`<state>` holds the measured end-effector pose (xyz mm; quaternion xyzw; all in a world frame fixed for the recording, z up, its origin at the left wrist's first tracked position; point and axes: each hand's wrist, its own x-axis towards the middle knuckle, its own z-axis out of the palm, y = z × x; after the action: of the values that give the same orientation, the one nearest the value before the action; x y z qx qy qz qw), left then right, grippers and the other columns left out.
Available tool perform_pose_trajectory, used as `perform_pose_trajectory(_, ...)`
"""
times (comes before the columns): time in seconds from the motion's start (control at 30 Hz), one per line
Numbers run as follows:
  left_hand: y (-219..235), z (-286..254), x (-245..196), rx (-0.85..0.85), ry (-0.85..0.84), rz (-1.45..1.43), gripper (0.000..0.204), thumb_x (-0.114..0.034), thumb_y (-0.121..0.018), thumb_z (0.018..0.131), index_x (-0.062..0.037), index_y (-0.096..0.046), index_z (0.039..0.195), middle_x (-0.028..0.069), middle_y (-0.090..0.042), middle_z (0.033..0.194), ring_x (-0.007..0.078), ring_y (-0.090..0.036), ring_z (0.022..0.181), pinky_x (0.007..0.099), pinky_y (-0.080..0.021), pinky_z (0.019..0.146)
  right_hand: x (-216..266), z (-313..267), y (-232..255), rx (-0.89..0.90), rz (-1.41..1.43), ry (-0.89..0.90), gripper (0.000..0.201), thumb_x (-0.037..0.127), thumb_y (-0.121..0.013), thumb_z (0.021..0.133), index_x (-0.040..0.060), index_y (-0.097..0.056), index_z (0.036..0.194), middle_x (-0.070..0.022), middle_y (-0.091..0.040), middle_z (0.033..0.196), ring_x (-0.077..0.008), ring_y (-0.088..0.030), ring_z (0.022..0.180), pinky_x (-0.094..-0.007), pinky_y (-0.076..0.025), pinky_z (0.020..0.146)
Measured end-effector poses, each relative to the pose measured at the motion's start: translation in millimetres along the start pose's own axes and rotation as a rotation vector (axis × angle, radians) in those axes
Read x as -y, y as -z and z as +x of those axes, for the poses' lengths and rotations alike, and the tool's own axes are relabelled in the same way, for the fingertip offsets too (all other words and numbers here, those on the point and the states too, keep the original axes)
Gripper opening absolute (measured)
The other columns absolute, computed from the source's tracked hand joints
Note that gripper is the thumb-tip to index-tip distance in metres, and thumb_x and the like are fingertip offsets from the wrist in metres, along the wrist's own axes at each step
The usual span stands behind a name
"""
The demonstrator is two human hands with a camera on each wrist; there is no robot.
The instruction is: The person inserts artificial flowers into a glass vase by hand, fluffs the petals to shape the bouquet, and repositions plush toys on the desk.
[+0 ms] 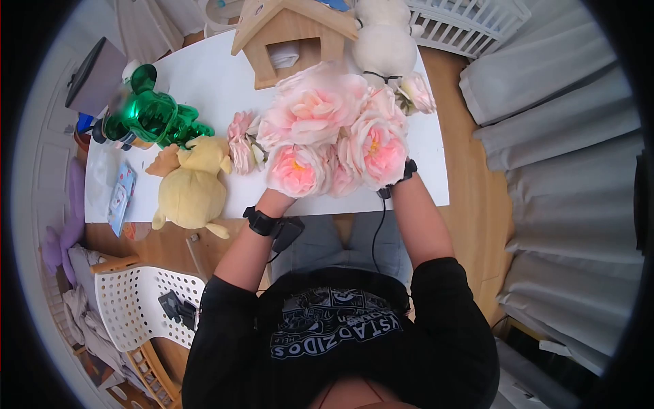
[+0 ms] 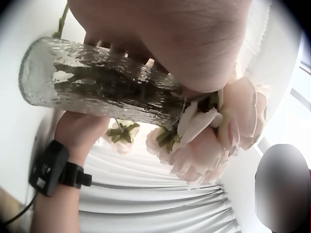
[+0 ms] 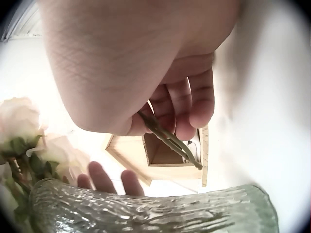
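Observation:
Upright on the white table stands a ribbed clear glass vase (image 2: 104,82) with dark stems inside. Large pale pink roses (image 1: 320,109) spread above it and hide most of both hands in the head view. My left hand (image 2: 165,39) grips the vase, its fingers (image 3: 102,177) reaching round the far side. Beside the vase, my right hand (image 3: 141,68) pinches a green flower stem (image 3: 170,138) between thumb and curled fingers; the stem's cut end points past the fingertips. A smaller pink rose (image 1: 417,92) shows at the bouquet's right edge.
Behind the bouquet are a wooden toy house (image 1: 293,34) and a white plush toy (image 1: 385,44). Leftward lie loose pink roses (image 1: 243,143), a yellow plush toy (image 1: 191,194), a shiny green bear figure (image 1: 153,112) and a blue packet (image 1: 121,198). Grey curtains (image 1: 552,136) hang right.

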<state>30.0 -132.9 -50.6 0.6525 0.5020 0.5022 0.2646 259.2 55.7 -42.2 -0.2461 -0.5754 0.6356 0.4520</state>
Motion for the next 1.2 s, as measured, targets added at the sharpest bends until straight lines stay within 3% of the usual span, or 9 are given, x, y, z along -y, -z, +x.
perform_pose_trajectory(0.2, 36.7, 21.9, -87.1, 0.125, 0.162, 0.023, 0.05, -0.02, -0.076, 0.091, -0.0023, -0.06, 0.135, 0.017, -0.063, 0.134, 0.0352, -0.061, 0.124, 0.041, -0.049, 0.107, 13.4, -19.8, 11.8, -0.015, -0.017, 0.022, 0.023, 0.003, -0.061, 0.101, 0.0011, -0.06, 0.124, -0.008, -0.067, 0.116, -0.0155, -0.064, 0.107, -0.0346, -0.054, 0.093)
perform_pose_trajectory(0.27, 63.0, 24.5, -115.6, 0.327, 0.121, 0.321, 0.045, -0.019, -0.073, 0.092, 0.0004, -0.061, 0.131, 0.022, -0.065, 0.127, 0.0402, -0.063, 0.118, 0.0421, -0.052, 0.1, 53.5, -22.7, 15.2, -0.118, -0.357, 0.291, 0.015, 0.0, -0.062, 0.101, 0.0029, -0.057, 0.116, -0.0095, -0.066, 0.111, -0.0168, -0.064, 0.097, -0.0334, -0.055, 0.087)
perform_pose_trajectory(0.33, 91.0, 12.1, -150.0, 0.656, 0.295, 0.774, 0.031, -0.018, -0.069, 0.094, -0.0027, -0.067, 0.121, 0.0212, -0.07, 0.113, 0.039, -0.067, 0.105, 0.042, -0.054, 0.091, 90.5, -20.6, 27.3, -0.126, -0.264, 0.34, 0.01, 0.001, -0.061, 0.104, 0.0034, -0.054, 0.11, -0.0112, -0.064, 0.109, -0.0172, -0.061, 0.09, -0.0326, -0.054, 0.083)
perform_pose_trajectory(0.43, 107.7, 22.9, -220.3, 0.69, 0.399, 0.646, 0.034, -0.015, -0.073, 0.087, 0.0017, -0.067, 0.116, 0.02, -0.07, 0.105, 0.0375, -0.068, 0.096, 0.0425, -0.055, 0.078, 161.0, -30.7, 19.6, -0.216, -0.32, 0.593, 0.008, 0.008, -0.059, 0.107, 0.0036, -0.054, 0.11, -0.0134, -0.063, 0.108, -0.0185, -0.06, 0.087, -0.0332, -0.053, 0.081)
perform_pose_trajectory(0.5, 102.6, 25.7, -239.9, 0.238, -0.227, 0.284, 0.035, -0.014, -0.08, 0.076, -0.001, -0.07, 0.107, 0.0139, -0.069, 0.1, 0.0336, -0.067, 0.087, 0.0418, -0.054, 0.072, 202.4, -37.0, 0.7, -0.162, -0.288, 0.826, 0.015, 0.016, -0.062, 0.106, 0.0046, -0.053, 0.108, -0.0139, -0.064, 0.105, -0.022, -0.061, 0.085, -0.0339, -0.053, 0.08)
perform_pose_trajectory(0.6, 66.8, 39.2, -236.0, -0.025, -0.562, 0.586, 0.038, -0.015, -0.083, 0.067, -0.0035, -0.072, 0.102, 0.0104, -0.067, 0.106, 0.0318, -0.064, 0.093, 0.0425, -0.052, 0.077, 236.8, -49.2, -44.9, 0.138, -0.208, 0.939, 0.032, 0.037, -0.068, 0.103, 0.0088, -0.052, 0.098, -0.0078, -0.06, 0.09, -0.0246, -0.058, 0.076, -0.0351, -0.05, 0.068)
perform_pose_trajectory(0.7, 29.5, 51.2, -210.0, 0.014, -0.496, 0.631, 0.036, -0.018, -0.085, 0.069, -0.0058, -0.072, 0.1, 0.01, -0.067, 0.113, 0.0336, -0.061, 0.103, 0.0419, -0.051, 0.085, 233.9, -38.6, -72.2, 0.519, -0.247, 0.82, 0.031, 0.03, -0.075, 0.098, 0.0089, -0.056, 0.086, -0.0105, -0.067, 0.086, -0.0283, -0.066, 0.079, -0.0424, -0.052, 0.07)
perform_pose_trajectory(0.87, 13.9, 41.2, -189.4, -0.105, -0.495, 0.756, 0.042, -0.019, -0.083, 0.069, -0.0042, -0.071, 0.106, 0.0141, -0.063, 0.13, 0.0337, -0.058, 0.112, 0.0443, -0.049, 0.09, 202.8, -41.0, -79.3, 0.46, -0.392, 0.576, 0.026, 0.025, -0.073, 0.098, 0.0059, -0.058, 0.089, -0.0111, -0.065, 0.089, -0.03, -0.066, 0.084, -0.0429, -0.053, 0.079)
perform_pose_trajectory(1.2, -1.1, 49.2, -171.0, -0.18, -0.451, 0.816, 0.043, -0.023, -0.088, 0.066, -0.0061, -0.064, 0.096, 0.0083, -0.068, 0.126, 0.032, -0.05, 0.101, 0.0402, -0.043, 0.089, 195.4, -39.0, -66.3, 0.341, -0.548, 0.646, 0.025, 0.025, -0.062, 0.106, 0.0048, -0.053, 0.095, -0.0115, -0.063, 0.087, -0.0187, -0.056, 0.077, -0.0313, -0.046, 0.068)
